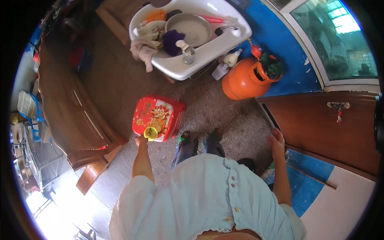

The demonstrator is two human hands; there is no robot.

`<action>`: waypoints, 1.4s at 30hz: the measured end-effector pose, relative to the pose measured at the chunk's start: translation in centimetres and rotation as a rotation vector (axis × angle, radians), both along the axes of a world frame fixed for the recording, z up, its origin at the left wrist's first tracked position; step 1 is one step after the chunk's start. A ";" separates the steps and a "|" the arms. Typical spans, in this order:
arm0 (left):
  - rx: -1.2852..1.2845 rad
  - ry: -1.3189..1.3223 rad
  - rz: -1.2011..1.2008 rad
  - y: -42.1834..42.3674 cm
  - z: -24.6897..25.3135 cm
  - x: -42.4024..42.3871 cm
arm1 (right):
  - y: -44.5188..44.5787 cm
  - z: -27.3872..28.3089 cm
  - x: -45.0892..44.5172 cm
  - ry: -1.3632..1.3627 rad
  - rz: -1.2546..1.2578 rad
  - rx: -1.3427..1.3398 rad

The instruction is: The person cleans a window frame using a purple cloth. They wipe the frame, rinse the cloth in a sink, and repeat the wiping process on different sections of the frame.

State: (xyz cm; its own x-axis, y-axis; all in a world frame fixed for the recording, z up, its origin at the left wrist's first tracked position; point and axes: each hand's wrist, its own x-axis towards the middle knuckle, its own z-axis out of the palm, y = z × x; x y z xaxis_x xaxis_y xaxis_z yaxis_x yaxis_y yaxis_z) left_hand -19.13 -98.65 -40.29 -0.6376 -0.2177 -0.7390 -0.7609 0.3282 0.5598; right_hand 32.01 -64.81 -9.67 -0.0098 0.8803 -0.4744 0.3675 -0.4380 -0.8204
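My left hand (141, 139) grips a small yellow cup (151, 133) by its near side. The cup is above a red box (144, 114) printed with large flowers and bearing writing, which stands on the floor in front of me. Over on the right, my right hand (276, 140) is beside the edge of a brown wooden door (309, 120). Its fingers are partly spread and nothing shows in them. Whether it touches the door edge I cannot tell.
Ahead is a white sink (180, 70) holding a metal basin (192, 28), a purple cloth (172, 42) and dishes. An orange gas cylinder (246, 81) stands beside it, near plastic bottles (231, 58). A brown wooden table (69, 99) runs along the left.
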 end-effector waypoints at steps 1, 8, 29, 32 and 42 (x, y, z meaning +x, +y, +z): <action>0.037 0.036 0.010 0.1 0.7 -0.4 | 2.3 -0.3 -0.7 0.018 0.029 0.001; 0.178 0.305 -0.045 10.0 5.7 -2.7 | 18.6 -2.7 -1.6 0.079 0.086 0.000; -0.484 0.834 -1.172 49.4 21.7 -11.9 | 42.3 -7.1 -13.9 0.012 0.451 0.002; -0.705 0.707 -1.267 52.4 18.4 -12.3 | 42.5 -4.0 -16.8 -0.008 0.395 -0.008; -0.084 0.522 -1.278 53.7 26.5 -17.9 | 40.0 -1.0 -38.5 0.360 0.785 -0.111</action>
State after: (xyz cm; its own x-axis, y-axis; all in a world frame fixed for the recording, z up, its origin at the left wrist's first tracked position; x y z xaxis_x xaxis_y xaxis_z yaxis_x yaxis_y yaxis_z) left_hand -37.06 -44.95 -13.80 -0.6221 0.6904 -0.3693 0.3807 0.6789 0.6278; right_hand -6.51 -24.76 -10.65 -0.7606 0.5047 -0.4084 0.3233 -0.2511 -0.9124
